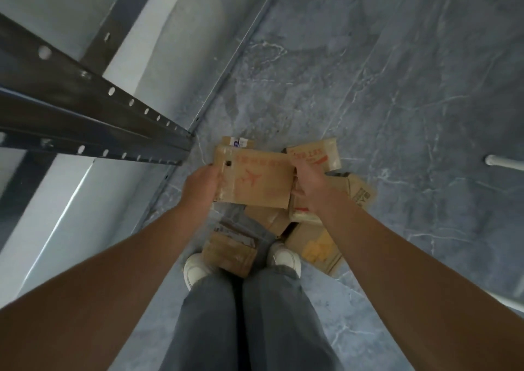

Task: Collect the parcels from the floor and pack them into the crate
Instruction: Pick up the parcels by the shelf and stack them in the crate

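Both hands hold a parcel (253, 179) mid-frame, above the pile (309, 217) on the floor (397, 87).
A rack (93, 115) fills the upper left; no crate shows. The cardboard looks light and stiff, best gripped by its ends: left hand (202, 185) and right hand (310, 187) each clasp one. More parcels crowd the shoes (195, 270).

Counted two hands, left hand (201, 185) and right hand (310, 185), both gripping one aeroplane-printed parcel (255, 179). Made out about seven more parcels (317, 246) lying beyond, beside and below that parcel, though overlaps blurred the tally. Saw two white shoes (195, 268) below it and one metal rack (85, 115) to its left.
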A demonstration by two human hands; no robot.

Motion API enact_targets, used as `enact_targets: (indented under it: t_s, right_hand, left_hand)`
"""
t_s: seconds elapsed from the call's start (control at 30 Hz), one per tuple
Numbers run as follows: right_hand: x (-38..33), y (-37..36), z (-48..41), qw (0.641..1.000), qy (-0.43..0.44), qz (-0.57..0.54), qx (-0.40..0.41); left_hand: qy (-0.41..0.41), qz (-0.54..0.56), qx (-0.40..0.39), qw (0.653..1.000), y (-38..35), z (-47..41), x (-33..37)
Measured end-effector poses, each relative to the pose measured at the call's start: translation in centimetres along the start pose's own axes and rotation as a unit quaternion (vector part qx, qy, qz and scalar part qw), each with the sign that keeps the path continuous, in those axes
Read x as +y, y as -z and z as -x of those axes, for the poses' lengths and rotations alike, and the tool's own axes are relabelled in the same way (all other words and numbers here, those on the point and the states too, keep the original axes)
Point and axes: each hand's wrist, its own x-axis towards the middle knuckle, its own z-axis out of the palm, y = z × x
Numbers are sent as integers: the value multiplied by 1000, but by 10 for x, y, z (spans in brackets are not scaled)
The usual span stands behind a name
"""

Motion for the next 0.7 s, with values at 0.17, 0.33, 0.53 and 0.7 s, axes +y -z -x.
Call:
enact_targets:
  t_s: [0.17,0.33,0.53,0.7]
  right_hand:
    - [-34,30,89,995,37,-88,-18]
    - [-102,89,214,986,147,-78,22]
    - [-159,135,401,944,329,-33,-18]
    - [-166,165,561,899,419,-37,-120]
  left_hand:
    - [-65,69,-8,995,46,67,54]
    - [-148,90,-25,985,91,172,136]
    - [-251,211,21,944,169,359,197]
    - [-350,312,80,880,239,513,197]
